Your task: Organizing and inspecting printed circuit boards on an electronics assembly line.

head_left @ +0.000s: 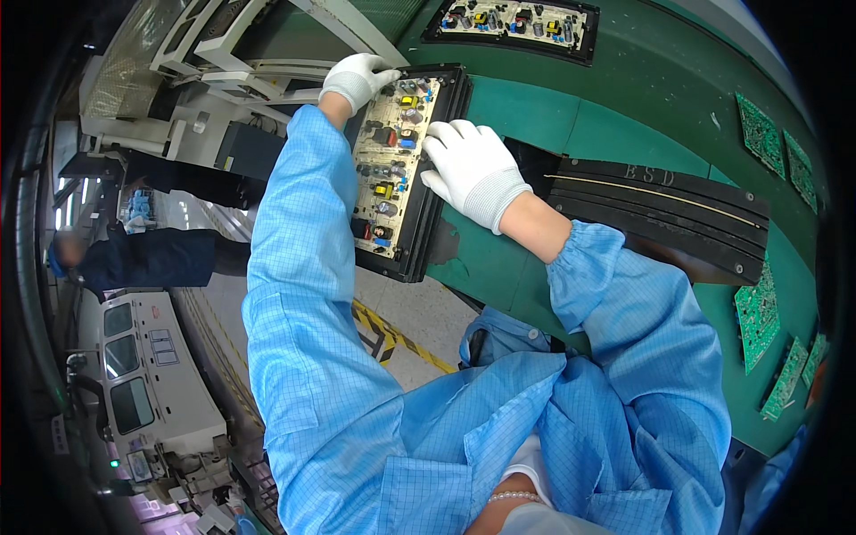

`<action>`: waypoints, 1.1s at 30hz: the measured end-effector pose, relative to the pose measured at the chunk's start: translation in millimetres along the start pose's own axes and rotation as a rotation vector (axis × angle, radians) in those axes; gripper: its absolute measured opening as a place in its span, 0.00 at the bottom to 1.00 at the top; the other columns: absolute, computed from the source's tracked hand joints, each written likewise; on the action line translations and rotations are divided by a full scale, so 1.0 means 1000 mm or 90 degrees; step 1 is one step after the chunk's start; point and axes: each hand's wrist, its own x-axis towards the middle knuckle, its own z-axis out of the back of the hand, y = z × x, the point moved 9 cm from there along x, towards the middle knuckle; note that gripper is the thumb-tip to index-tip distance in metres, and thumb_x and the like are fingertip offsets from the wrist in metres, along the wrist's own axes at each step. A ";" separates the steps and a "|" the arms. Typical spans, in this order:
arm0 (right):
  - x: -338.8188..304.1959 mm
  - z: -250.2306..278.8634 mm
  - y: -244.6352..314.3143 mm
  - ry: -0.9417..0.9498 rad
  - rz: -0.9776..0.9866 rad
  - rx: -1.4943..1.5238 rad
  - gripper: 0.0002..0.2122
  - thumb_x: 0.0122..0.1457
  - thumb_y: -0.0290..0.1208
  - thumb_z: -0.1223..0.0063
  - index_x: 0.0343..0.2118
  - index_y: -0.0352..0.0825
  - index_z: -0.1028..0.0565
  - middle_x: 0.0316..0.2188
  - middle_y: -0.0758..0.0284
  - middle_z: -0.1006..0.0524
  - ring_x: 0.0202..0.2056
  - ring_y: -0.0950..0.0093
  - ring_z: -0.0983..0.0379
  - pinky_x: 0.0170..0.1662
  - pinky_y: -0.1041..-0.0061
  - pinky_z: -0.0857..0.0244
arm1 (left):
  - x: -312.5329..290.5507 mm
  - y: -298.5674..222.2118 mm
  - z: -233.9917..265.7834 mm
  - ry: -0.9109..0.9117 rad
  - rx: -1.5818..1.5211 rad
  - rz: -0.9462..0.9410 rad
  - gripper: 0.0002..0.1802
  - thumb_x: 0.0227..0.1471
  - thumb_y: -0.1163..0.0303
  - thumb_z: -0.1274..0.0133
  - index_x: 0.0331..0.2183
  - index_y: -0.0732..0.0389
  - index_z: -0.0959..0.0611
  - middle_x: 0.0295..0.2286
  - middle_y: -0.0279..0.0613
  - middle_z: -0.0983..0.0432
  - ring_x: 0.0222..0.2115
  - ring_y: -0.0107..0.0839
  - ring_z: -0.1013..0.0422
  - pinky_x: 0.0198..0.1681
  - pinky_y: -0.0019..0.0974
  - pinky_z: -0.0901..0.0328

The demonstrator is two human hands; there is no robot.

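Cream circuit boards (398, 134), crowded with yellow, black and silver parts, sit in a black carrier tray (417, 198). The tray appears to lie on other black trays, at the left edge of the green bench. My left hand (355, 78), in a white glove, grips the tray's far left corner with bent fingers. My right hand (471, 164), gloved too, is closed on the tray's right side, its fingertips at the rim and thumb toward me. The undersides of both hands are hidden.
Another filled black tray (508, 27) sits at the bench's far side. Black slatted carriers (660, 201) are stacked right of my right hand. Green circuit boards (758, 316) lie farther right. White machine framing (348, 27) stands beyond my left hand. A person (152, 254) is at left.
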 end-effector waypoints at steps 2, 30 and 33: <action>0.000 0.000 -0.002 0.001 -0.012 -0.011 0.17 0.56 0.40 0.45 0.44 0.34 0.28 0.44 0.63 0.29 0.46 0.65 0.32 0.47 0.67 0.37 | 0.003 -0.001 -0.001 0.019 -0.025 -0.022 0.26 0.53 0.49 0.46 0.43 0.61 0.15 0.35 0.52 0.19 0.40 0.49 0.24 0.47 0.42 0.32; 0.001 -0.004 0.000 0.024 -0.005 -0.009 0.17 0.56 0.41 0.45 0.44 0.35 0.27 0.45 0.63 0.29 0.46 0.65 0.32 0.46 0.66 0.37 | -0.015 -0.095 0.001 -0.074 -0.136 -0.230 0.26 0.48 0.50 0.39 0.41 0.63 0.15 0.43 0.51 0.22 0.44 0.45 0.25 0.49 0.40 0.32; 0.002 0.001 0.001 0.007 0.002 -0.018 0.18 0.55 0.41 0.45 0.44 0.34 0.28 0.45 0.62 0.29 0.46 0.64 0.32 0.47 0.66 0.37 | -0.018 -0.063 0.022 -0.119 -0.251 -0.140 0.25 0.51 0.54 0.40 0.43 0.65 0.16 0.39 0.51 0.20 0.40 0.38 0.23 0.46 0.36 0.30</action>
